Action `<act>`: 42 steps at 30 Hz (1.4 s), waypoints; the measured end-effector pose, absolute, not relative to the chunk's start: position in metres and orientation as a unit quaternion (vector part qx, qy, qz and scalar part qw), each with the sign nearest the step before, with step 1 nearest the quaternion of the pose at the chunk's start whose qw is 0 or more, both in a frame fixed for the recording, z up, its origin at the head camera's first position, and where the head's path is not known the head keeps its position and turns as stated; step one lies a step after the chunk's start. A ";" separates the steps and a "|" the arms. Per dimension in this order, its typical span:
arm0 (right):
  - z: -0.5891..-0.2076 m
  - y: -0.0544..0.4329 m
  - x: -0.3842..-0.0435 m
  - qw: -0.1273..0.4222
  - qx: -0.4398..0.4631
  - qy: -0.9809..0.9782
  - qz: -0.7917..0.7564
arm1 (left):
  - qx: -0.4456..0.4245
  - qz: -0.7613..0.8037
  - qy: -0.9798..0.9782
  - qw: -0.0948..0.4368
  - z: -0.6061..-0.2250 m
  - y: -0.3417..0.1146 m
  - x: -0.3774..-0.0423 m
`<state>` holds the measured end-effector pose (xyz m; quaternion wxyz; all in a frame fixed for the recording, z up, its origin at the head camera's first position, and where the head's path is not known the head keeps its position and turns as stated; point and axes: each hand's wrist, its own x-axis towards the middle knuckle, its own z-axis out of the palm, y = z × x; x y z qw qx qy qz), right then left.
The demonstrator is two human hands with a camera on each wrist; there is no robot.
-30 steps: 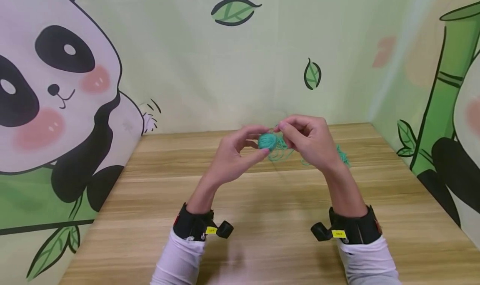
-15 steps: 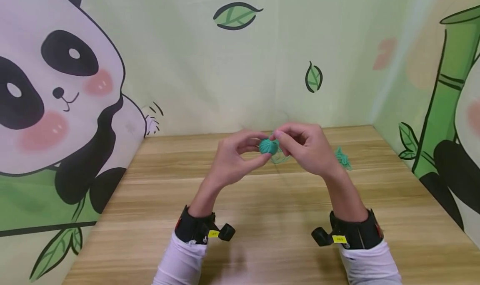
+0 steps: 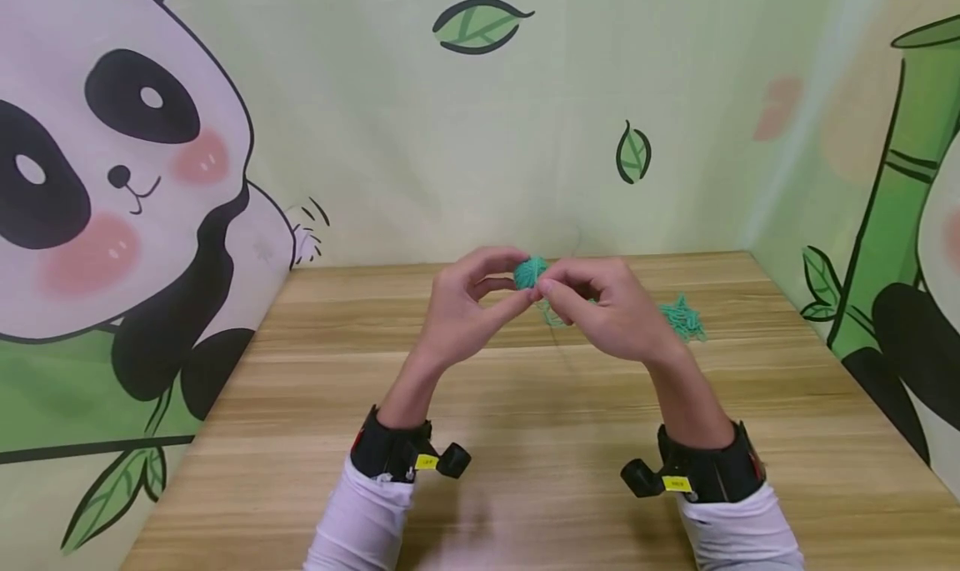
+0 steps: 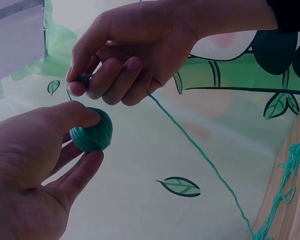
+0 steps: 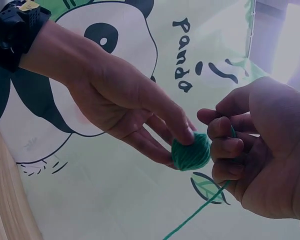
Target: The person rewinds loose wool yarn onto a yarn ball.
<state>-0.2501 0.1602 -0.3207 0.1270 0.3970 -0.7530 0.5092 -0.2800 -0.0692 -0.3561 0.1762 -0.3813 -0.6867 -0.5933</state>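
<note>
A small ball of teal yarn (image 3: pixel 530 272) is held up above the far part of the table, pinched between the thumb and fingers of my left hand (image 3: pixel 468 308). Just to its right, my right hand (image 3: pixel 611 304) pinches the yarn strand (image 4: pixel 200 146) between thumb and forefinger. The strand passes through the right hand's curled fingers and runs down to the loose yarn on the table, as the left wrist view shows. In the right wrist view the wound ball (image 5: pixel 191 152) sits close beside the right fingers.
A tangled heap of loose teal yarn (image 3: pixel 682 318) lies on the wooden table (image 3: pixel 525 438) at the right rear. More loose strands (image 3: pixel 553 314) lie behind the hands. A printed panda backdrop (image 3: pixel 360 137) rises at the table's far edge and both sides.
My right hand has moved from above and right of the ball down to its lower right side, drawing the strand round it. The left hand keeps hold of the ball, which has shifted slightly.
</note>
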 end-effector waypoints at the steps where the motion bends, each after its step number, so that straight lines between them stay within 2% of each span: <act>1: -0.321 0.160 -0.250 0.129 0.395 -0.754 0.508 | -0.385 -0.594 -0.685 0.176 -0.356 -0.069 -0.280; 5: -0.321 0.159 -0.249 0.148 0.375 -0.750 0.525 | -0.409 -0.582 -0.682 0.170 -0.357 -0.070 -0.280; 12: -0.316 0.158 -0.253 0.205 0.320 -0.729 0.570 | -0.438 -0.573 -0.681 0.130 -0.358 -0.071 -0.281; 18: -0.314 0.158 -0.255 0.202 0.299 -0.732 0.578 | -0.443 -0.547 -0.699 0.122 -0.358 -0.071 -0.280; 25: -0.313 0.158 -0.252 0.171 0.358 -0.728 0.559 | -0.420 -0.558 -0.701 0.143 -0.358 -0.071 -0.279; 31: -0.313 0.157 -0.250 0.170 0.431 -0.728 0.505 | -0.391 -0.577 -0.696 0.175 -0.355 -0.073 -0.279; 42: -0.319 0.153 -0.250 0.157 0.467 -0.722 0.485 | -0.359 -0.646 -0.649 0.182 -0.346 -0.078 -0.272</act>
